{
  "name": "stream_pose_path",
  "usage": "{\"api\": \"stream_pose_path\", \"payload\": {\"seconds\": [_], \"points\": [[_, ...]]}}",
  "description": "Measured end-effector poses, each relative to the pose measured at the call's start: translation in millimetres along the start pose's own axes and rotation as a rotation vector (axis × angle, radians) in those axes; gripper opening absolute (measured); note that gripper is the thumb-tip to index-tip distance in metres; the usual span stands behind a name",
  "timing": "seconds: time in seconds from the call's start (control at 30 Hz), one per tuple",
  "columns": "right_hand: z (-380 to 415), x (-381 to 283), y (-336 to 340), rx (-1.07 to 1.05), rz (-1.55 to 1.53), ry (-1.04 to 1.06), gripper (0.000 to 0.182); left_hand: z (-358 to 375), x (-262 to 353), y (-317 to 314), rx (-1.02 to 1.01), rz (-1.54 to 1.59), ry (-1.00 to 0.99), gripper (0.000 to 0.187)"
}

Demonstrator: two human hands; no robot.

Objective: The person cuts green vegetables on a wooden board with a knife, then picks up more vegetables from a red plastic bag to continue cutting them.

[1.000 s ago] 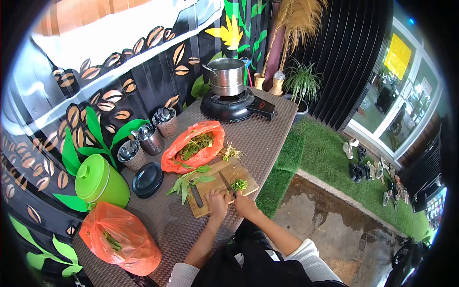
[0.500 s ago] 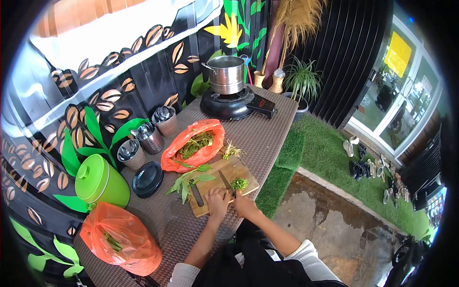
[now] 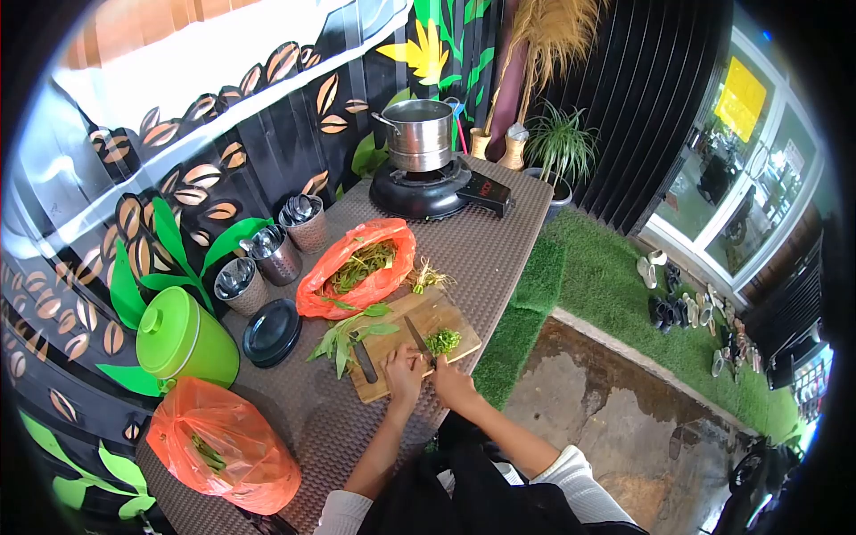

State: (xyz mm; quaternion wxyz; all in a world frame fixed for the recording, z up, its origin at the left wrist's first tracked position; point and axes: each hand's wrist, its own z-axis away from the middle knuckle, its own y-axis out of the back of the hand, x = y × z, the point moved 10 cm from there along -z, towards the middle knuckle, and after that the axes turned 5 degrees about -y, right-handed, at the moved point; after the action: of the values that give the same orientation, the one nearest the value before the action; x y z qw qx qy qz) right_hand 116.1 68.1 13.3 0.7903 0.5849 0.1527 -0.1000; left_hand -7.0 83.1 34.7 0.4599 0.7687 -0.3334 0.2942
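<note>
A wooden cutting board (image 3: 430, 314) lies near the table's right edge. My right hand (image 3: 454, 385) is closed round the handle of a knife (image 3: 415, 333), whose blade points away from me over the board. Just right of the blade sits a small heap of chopped greens (image 3: 442, 341). My left hand (image 3: 404, 373) rests on the board beside the knife, fingers curled and pressed down; whatever they hold is hidden. Leafy stems (image 3: 349, 336) lie across the board's left side, close to a dark slot in the wood.
An open orange bag of greens (image 3: 361, 267) stands beyond the board, near some root ends (image 3: 430, 277). Further back, a steel pot (image 3: 419, 138) sits on a black gas stove (image 3: 419, 192). Cutlery cups (image 3: 275, 257), dark plates (image 3: 272, 332), a green container (image 3: 187, 339) and another orange bag (image 3: 223, 446) stand left.
The whole view has shifted very slightly. Both hands and the knife stay in nearly the same place on the board.
</note>
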Motion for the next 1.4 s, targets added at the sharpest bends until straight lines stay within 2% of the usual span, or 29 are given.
{"api": "stream_pose_path", "payload": {"seconds": [0.07, 0.17, 0.27, 0.3, 0.33, 0.37, 0.43, 0.5, 0.57, 0.6, 0.77, 0.83, 0.97, 1.03, 1.07, 1.27, 1.37, 1.4], "points": [[12, -1, 1, 0.082, -0.039, -0.078, 0.03, -1, 6, 6, 0.036, -0.059, -0.029, 0.022], [9, -4, -10, 0.09, -0.066, -0.112, 0.033, 2, 10, 6, 0.036, -0.102, -0.095, 0.024], [-13, 0, -8, 0.02, -0.052, -0.104, 0.035, 3, 11, 12, 0.068, -0.065, -0.062, 0.024], [-17, 6, -7, 0.022, -0.054, -0.106, 0.035, 3, -6, 6, 0.053, 0.099, 0.047, 0.023], [-21, 4, -7, 0.008, -0.007, -0.011, 0.034, 3, -22, -1, 0.039, 0.263, 0.157, 0.023], [-21, -1, -11, -0.007, 0.041, 0.084, 0.034, 2, -28, -4, 0.039, 0.263, 0.157, 0.023], [-3, -8, 1, 0.015, 0.034, 0.025, 0.034, 1, -47, -10, 0.053, 0.325, 0.236, 0.02], [6, -11, -2, 0.038, 0.031, -0.031, 0.034, -1, -56, -12, 0.058, 0.333, 0.236, 0.02], [8, -9, -6, 0.192, 0.011, -0.056, 0.034, 0, -58, -14, 0.063, 0.338, 0.239, 0.021], [3, -7, -14, 0.098, -0.001, -0.082, 0.03, -1, -53, -12, 0.065, 0.261, 0.194, 0.019], [-14, 0, 0, 0.025, -0.094, -0.009, 0.027, 2, -23, -1, 0.066, 0.095, 0.079, 0.015], [-7, -2, 6, 0.0, -0.066, -0.028, 0.03, 4, -1, 6, 0.069, -0.057, -0.055, 0.011], [4, -15, -16, 0.119, 0.056, 0.031, 0.031, 5, -2, 10, 0.085, -0.004, -0.029, 0.011], [9, -14, -11, 0.103, -0.032, -0.11, 0.032, 5, -1, 10, 0.057, -0.039, -0.02, 0.012], [8, -16, -6, 0.148, -0.03, -0.078, 0.033, 4, -1, 11, 0.058, -0.039, -0.02, 0.012], [-4, 1, 2, 0.09, -0.032, -0.082, 0.033, 2, -5, 8, 0.007, -0.027, -0.019, 0.012], [1, 3, 10, 0.083, -0.114, -0.074, 0.034, -5, 5, 3, -0.037, -0.074, -0.09, 0.016], [0, 5, 8, 0.041, -0.153, -0.093, 0.034, -9, 1, -5, -0.107, 0.085, -0.02, 0.018]]}}
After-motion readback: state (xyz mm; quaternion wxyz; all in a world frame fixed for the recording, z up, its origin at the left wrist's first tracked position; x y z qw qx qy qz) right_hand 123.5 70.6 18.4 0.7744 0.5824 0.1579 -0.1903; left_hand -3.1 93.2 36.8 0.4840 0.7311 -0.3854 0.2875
